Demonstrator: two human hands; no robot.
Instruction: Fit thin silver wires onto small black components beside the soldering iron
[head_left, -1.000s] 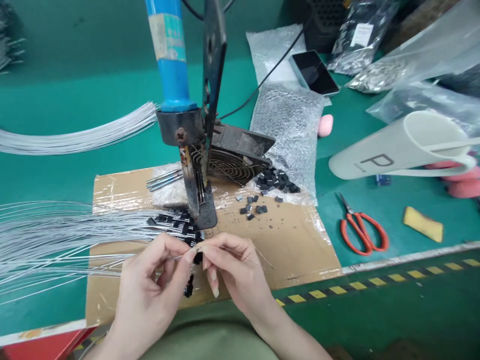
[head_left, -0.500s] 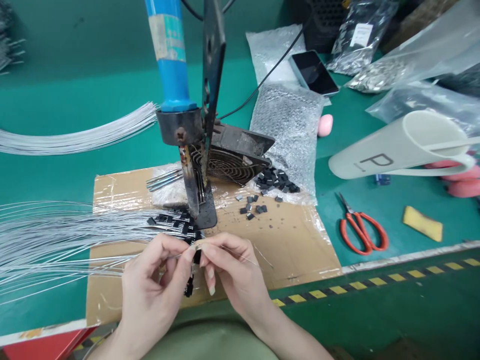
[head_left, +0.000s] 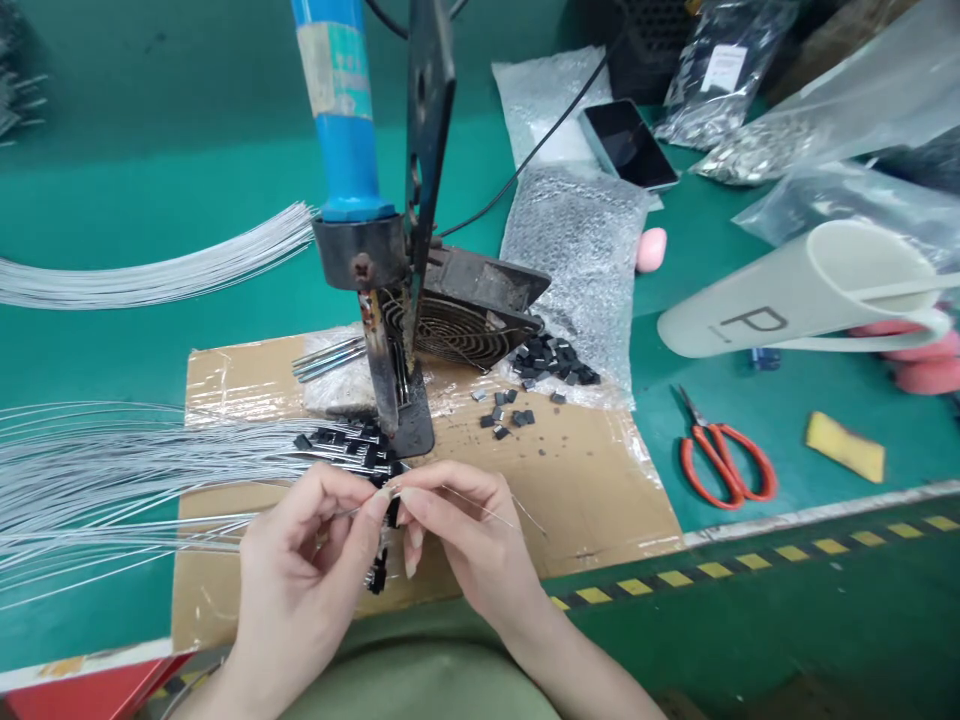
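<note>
My left hand (head_left: 304, 565) and my right hand (head_left: 457, 545) meet fingertip to fingertip low in the middle, over a taped cardboard sheet (head_left: 592, 480). Both pinch a thin grey wire (head_left: 187, 522) where a small black component (head_left: 393, 512) sits at its end. Another black component (head_left: 376, 577) hangs just below the fingers. Several more grey wires (head_left: 105, 470) fan out to the left. Right behind my fingers stands a mounted soldering iron with a blue handle (head_left: 341, 110) and a dark tip (head_left: 384, 385).
Loose black components (head_left: 551, 360) lie by a small fan (head_left: 457, 325) and bubble wrap (head_left: 577, 260). Red scissors (head_left: 724, 460), a yellow sponge (head_left: 846, 448), a white tube (head_left: 802, 290), a phone (head_left: 628, 145) and plastic bags lie on the right. Another wire bundle (head_left: 157, 265) lies back left.
My fingers have shifted slightly around the wire and component; my right hand's fingers curl a little more. Nothing else has moved.
</note>
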